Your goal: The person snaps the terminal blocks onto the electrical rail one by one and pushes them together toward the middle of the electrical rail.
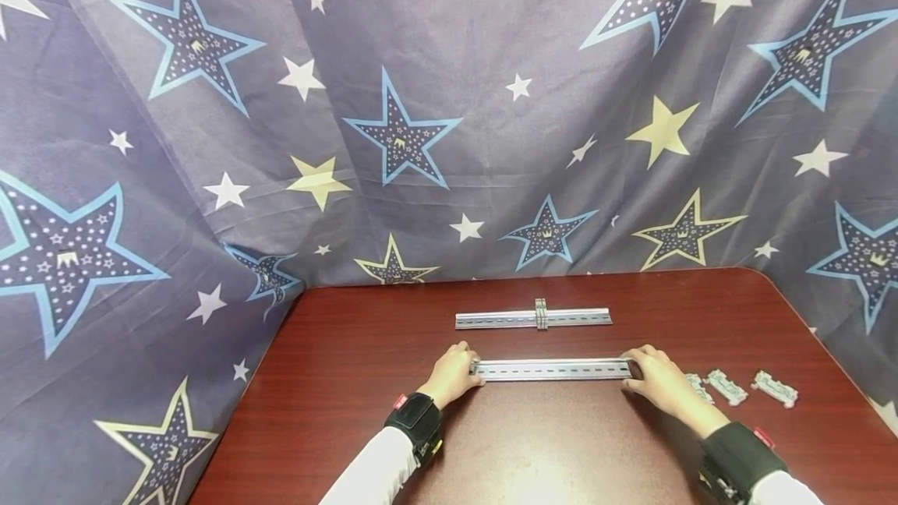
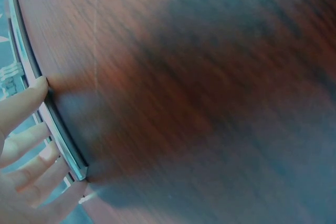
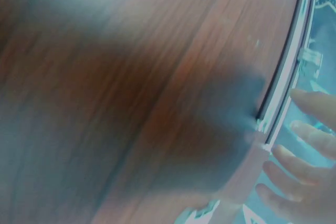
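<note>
A slotted metal DIN rail (image 1: 554, 369) lies crosswise on the table between both hands. At its left end my left hand (image 1: 452, 374) holds the rail; the left wrist view shows the thumb on the near edge and the fingers (image 2: 39, 174) towards the far side. My right hand (image 1: 655, 376) is around the right end, thumb below and fingers above. In the right wrist view its fingers (image 3: 294, 163) are spread and fairly straight, with a small gap seen between thumb and rail (image 3: 283, 72).
Farther back, a second DIN rail (image 1: 491, 320) carries thin terminal blocks (image 1: 541, 314) near its middle. Loose terminal blocks (image 1: 775, 389) lie right of my right hand, one partly hidden by it. The brown table (image 1: 337, 380) ends at a star-patterned cloth (image 1: 421, 217).
</note>
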